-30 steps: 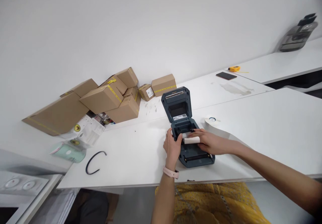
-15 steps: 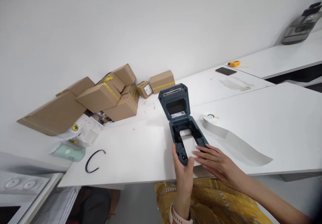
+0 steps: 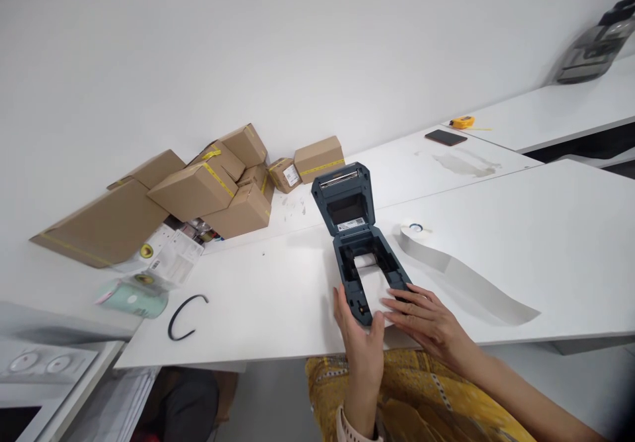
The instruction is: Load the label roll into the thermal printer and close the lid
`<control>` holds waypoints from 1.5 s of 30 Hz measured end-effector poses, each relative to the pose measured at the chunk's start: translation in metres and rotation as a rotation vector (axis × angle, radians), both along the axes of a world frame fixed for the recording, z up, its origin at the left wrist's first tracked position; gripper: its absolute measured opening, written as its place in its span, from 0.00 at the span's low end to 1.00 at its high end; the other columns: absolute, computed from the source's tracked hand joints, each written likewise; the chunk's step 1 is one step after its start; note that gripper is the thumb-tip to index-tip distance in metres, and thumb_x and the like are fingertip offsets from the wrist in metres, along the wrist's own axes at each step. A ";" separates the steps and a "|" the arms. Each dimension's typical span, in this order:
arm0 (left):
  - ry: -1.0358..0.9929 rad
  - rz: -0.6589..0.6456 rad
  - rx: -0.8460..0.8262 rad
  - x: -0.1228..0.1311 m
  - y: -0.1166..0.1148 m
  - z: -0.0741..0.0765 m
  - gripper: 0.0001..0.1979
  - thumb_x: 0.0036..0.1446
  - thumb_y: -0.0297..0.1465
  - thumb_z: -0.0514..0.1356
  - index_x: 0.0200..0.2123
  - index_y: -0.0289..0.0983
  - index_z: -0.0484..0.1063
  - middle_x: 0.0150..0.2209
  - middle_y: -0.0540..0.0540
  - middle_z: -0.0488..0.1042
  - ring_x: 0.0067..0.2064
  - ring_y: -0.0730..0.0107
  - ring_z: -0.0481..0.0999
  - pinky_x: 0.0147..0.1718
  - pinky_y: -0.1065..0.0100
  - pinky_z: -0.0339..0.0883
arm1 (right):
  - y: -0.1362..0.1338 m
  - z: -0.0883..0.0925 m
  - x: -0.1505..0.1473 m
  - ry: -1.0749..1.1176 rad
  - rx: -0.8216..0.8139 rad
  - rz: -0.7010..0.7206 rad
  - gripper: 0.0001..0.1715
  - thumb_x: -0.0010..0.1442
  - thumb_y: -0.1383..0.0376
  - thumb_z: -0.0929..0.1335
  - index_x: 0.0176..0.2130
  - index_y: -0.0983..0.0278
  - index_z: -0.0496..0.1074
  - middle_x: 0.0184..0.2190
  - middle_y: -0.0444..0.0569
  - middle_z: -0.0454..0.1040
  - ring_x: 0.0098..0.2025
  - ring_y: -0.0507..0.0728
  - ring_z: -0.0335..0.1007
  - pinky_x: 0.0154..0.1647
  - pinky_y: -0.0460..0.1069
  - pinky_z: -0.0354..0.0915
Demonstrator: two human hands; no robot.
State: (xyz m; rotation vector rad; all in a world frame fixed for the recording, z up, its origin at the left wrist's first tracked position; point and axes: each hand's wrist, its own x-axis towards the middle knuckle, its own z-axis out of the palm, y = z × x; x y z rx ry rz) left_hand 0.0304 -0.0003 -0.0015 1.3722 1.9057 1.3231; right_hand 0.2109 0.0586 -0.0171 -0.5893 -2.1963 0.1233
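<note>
A dark blue-grey label printer [image 3: 347,276] stands at the table's front edge with its lid [image 3: 346,207] raised. Inside lies a roll of white label paper [image 3: 366,261], and its strip [image 3: 373,286] runs forward out of the front. My left hand [image 3: 364,349] grips the printer's front left corner, fingers along the side and thumb at the paper. Stretched across the front right side, my right hand [image 3: 426,323] rests its fingers on the strip and the printer's edge. The underside of the strip is hidden.
To the right lies a partly unrolled paper strip [image 3: 466,276]. Cardboard boxes [image 3: 198,187] are piled at the back left, near a mint-green pouch [image 3: 133,298] and a dark headband [image 3: 179,316]. A phone [image 3: 446,137] and yellow tape measure [image 3: 462,122] lie at the back right.
My left hand's fingers have spread slightly along the printer's left side. The printer, its open lid and my right hand stay nearly as they were.
</note>
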 end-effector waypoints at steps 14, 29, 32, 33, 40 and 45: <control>0.599 -0.573 -0.146 -0.021 0.142 0.060 0.23 0.67 0.39 0.56 0.63 0.43 0.69 0.69 0.39 0.61 0.72 0.49 0.54 0.68 0.47 0.52 | 0.000 0.005 -0.001 0.024 -0.001 0.004 0.16 0.69 0.65 0.66 0.54 0.52 0.77 0.52 0.45 0.81 0.59 0.58 0.73 0.62 0.59 0.64; 0.663 -0.621 -0.056 -0.028 0.138 0.049 0.34 0.57 0.28 0.64 0.67 0.44 0.63 0.69 0.39 0.62 0.72 0.50 0.55 0.67 0.45 0.55 | -0.019 0.013 0.012 -0.029 -0.003 0.072 0.17 0.68 0.66 0.67 0.56 0.56 0.75 0.50 0.49 0.82 0.60 0.58 0.72 0.64 0.60 0.64; 0.669 -0.619 -0.049 -0.028 0.137 0.046 0.34 0.57 0.29 0.65 0.67 0.46 0.63 0.69 0.40 0.62 0.72 0.50 0.55 0.67 0.45 0.56 | -0.022 0.017 0.011 -0.021 -0.014 0.060 0.17 0.68 0.67 0.67 0.55 0.56 0.75 0.49 0.49 0.82 0.59 0.58 0.73 0.62 0.60 0.66; 0.670 -0.618 -0.047 -0.028 0.136 0.046 0.34 0.57 0.30 0.65 0.66 0.46 0.63 0.69 0.41 0.62 0.72 0.50 0.55 0.67 0.45 0.56 | -0.023 0.018 0.010 -0.019 -0.010 0.053 0.17 0.68 0.67 0.67 0.55 0.57 0.75 0.49 0.50 0.82 0.59 0.58 0.73 0.62 0.60 0.66; 0.610 -0.260 0.491 -0.035 0.141 0.091 0.15 0.67 0.35 0.55 0.52 0.39 0.75 0.53 0.39 0.78 0.59 0.55 0.73 0.62 0.49 0.64 | -0.030 0.007 0.008 -0.012 0.106 -0.006 0.15 0.67 0.70 0.66 0.52 0.61 0.75 0.51 0.51 0.81 0.57 0.58 0.74 0.59 0.57 0.69; 0.656 -0.037 0.646 -0.049 0.182 0.154 0.23 0.69 0.41 0.50 0.60 0.35 0.67 0.65 0.32 0.65 0.69 0.52 0.59 0.67 0.45 0.53 | -0.033 0.000 0.007 0.007 0.130 -0.027 0.17 0.68 0.72 0.64 0.51 0.61 0.75 0.51 0.51 0.81 0.58 0.58 0.74 0.59 0.58 0.69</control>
